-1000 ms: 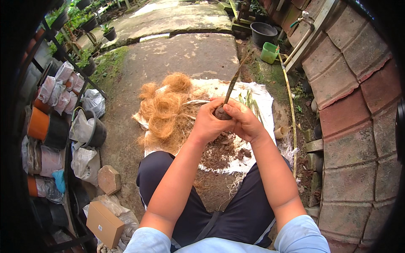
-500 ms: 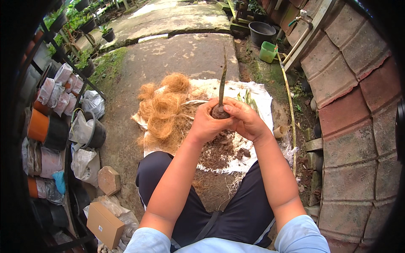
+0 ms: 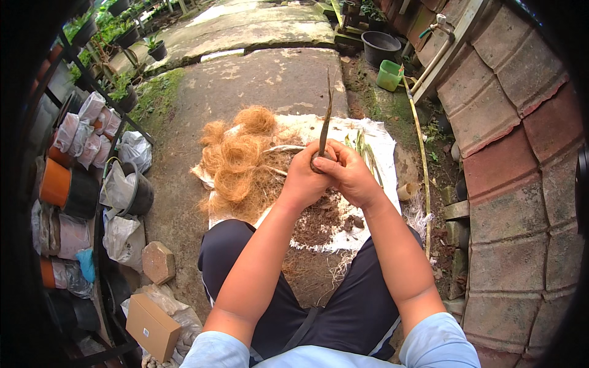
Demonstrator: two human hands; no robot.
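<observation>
My left hand point(image 3: 302, 179) and my right hand point(image 3: 352, 174) are cupped together around the base of a plant. The plant is a single stiff, spear-shaped leaf point(image 3: 324, 129), dark green and pointing up and away from me. Most of its round, dark soil ball is hidden by my fingers and thumbs. Below my hands, loose brown soil point(image 3: 319, 222) lies on a white woven sheet point(image 3: 386, 161). Left of my hands is a heap of tan coconut fibre point(image 3: 236, 161). More long green leaves point(image 3: 362, 147) rest on the sheet, just beyond my right hand.
Potted plants and bagged pots point(image 3: 92, 132) line the left side. A cardboard box point(image 3: 152, 327) and a paving block point(image 3: 158, 262) lie at lower left. Roof tiles point(image 3: 509, 202) run along the right, near a bamboo pole point(image 3: 419, 147). A green container point(image 3: 389, 75) stands farther back.
My hands have closed farther round the soil ball, covering more of it. The leaf has turned edge-on and leans slightly more to the right.
</observation>
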